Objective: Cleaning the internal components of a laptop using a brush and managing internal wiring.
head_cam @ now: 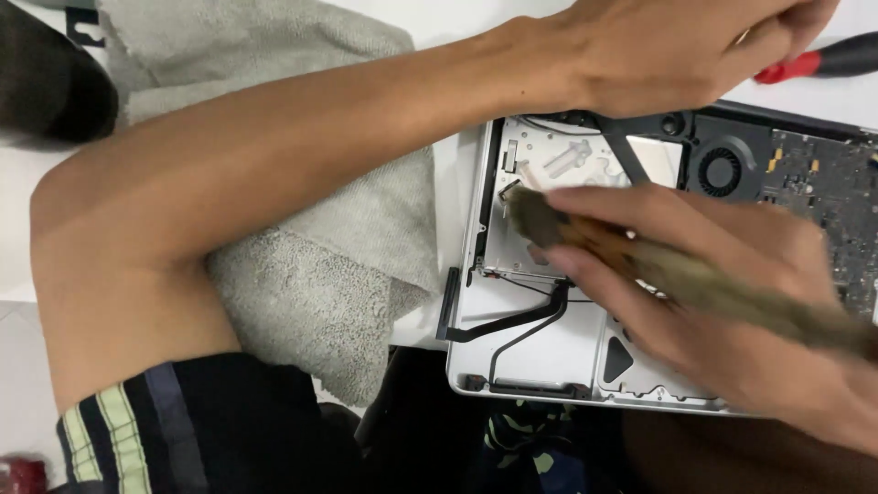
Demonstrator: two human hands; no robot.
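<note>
An opened silver laptop [535, 361] lies bottom-up with its inside bare. My right hand [732, 311] comes in from the lower right and grips a blurred brown brush [677, 274]. The brush's bristle tip [529, 215] touches the metal bay at the laptop's left side. My left arm crosses the view from the lower left. My left hand [668, 50] lies over the laptop's top edge, beside or on a red and black screwdriver [809, 62]. Its fingers are partly cut off by the frame, so their grip is unclear.
A grey towel [311, 293] lies left of the laptop, under my left arm. Inside the laptop are a round black fan [720, 171], a dark circuit board [823, 183] and a black flat cable [512, 325]. A dark object [46, 82] sits at the top left.
</note>
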